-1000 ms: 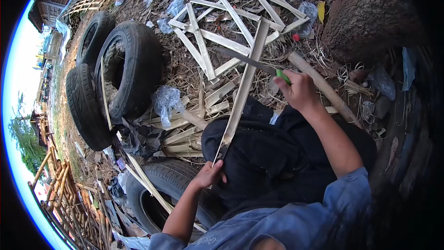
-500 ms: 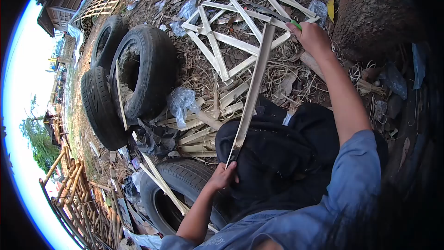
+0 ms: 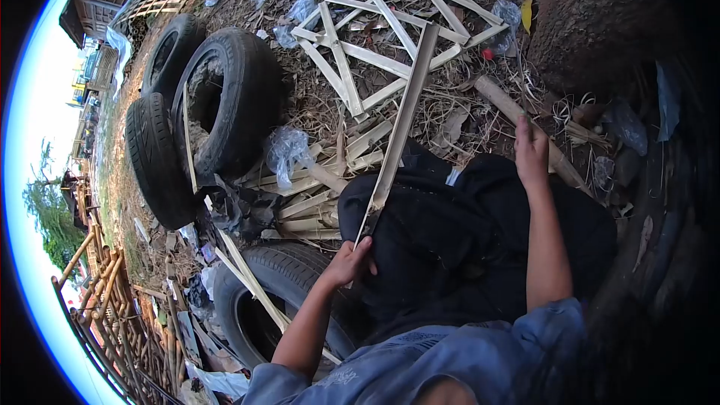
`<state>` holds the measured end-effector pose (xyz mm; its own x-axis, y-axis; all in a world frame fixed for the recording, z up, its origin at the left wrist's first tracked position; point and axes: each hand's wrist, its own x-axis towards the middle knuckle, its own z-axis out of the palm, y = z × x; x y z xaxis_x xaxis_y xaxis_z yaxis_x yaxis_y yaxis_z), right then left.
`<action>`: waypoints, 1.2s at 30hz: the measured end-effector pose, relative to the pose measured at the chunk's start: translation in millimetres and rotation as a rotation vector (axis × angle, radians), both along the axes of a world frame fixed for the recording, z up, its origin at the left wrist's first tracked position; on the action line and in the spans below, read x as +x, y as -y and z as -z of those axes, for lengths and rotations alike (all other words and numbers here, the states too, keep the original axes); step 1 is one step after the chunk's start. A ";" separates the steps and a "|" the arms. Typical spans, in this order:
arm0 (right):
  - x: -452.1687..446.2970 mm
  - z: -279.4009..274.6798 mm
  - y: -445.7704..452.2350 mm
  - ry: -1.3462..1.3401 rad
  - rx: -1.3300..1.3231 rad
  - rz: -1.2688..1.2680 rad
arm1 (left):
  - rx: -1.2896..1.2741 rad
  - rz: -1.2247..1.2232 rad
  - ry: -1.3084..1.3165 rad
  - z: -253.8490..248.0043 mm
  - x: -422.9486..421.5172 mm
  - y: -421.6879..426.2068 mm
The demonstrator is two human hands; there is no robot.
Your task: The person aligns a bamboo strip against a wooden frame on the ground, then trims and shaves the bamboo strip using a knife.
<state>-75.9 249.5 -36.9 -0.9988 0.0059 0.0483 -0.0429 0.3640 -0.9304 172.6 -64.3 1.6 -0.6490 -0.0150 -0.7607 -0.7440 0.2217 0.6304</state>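
Note:
My left hand [image 3: 351,261] grips the lower end of a long split bamboo piece [image 3: 403,126], which slants up over my dark-clothed leg. Its hollow side shows, and its upper end overlaps the edge of a star-like lattice of pale strips [image 3: 390,64] on the ground. My right hand [image 3: 531,148] is closed on the knife at the right, apart from the bamboo. The knife's thin blade [image 3: 522,82] points up, and its green handle is hidden in my fingers.
Old tires [image 3: 238,105] stand at the left, and another tire [image 3: 300,274] lies beside my left arm. Split bamboo pieces [image 3: 307,206] are piled by my knee. A thick round stick [image 3: 499,99] lies near my right hand, below a tree trunk [image 3: 600,30].
My right hand has moved down and away from the bamboo's upper end with the knife, whose blade has turned upward. My left hand still holds the bamboo's lower end.

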 end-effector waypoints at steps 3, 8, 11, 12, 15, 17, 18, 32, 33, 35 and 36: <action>24.5 -11.3 -19.9 0.193 -0.310 0.091 | -0.040 -0.021 0.014 -3.2 -0.2 -3.7; 63.0 7.5 -28.1 0.186 -0.130 0.022 | -0.086 -0.055 0.015 -13.1 5.7 -13.6; 68.8 13.7 -24.5 0.091 -0.036 -0.084 | -0.194 -0.023 -0.199 -13.2 18.6 -20.9; 68.3 20.3 -23.3 0.029 -0.053 -0.112 | -0.190 -0.059 -0.214 -17.0 22.5 -23.9; 76.7 -3.1 -15.3 0.172 -0.178 -0.217 | -0.237 -0.040 -0.195 -34.5 29.1 -26.8; 81.3 -13.7 -10.9 0.306 -0.407 -0.237 | -0.271 0.010 -0.165 -42.9 32.8 -22.3; 84.0 -21.5 -9.9 0.364 -0.464 -0.241 | -0.306 0.069 -0.121 -45.8 33.7 -21.2; 71.4 6.0 42.0 0.099 -0.079 -0.556 | -0.306 0.166 0.156 -39.8 -10.4 -11.6; 91.4 16.6 51.2 0.130 -0.132 -0.551 | -0.301 0.185 0.164 -40.5 -11.2 -10.5; 104.5 17.3 55.4 0.153 -0.113 -0.547 | -0.297 0.194 0.148 -33.8 -6.7 -7.7; 96.0 9.0 51.7 0.124 -0.084 -0.573 | -0.297 0.184 0.151 -33.1 -7.1 -7.5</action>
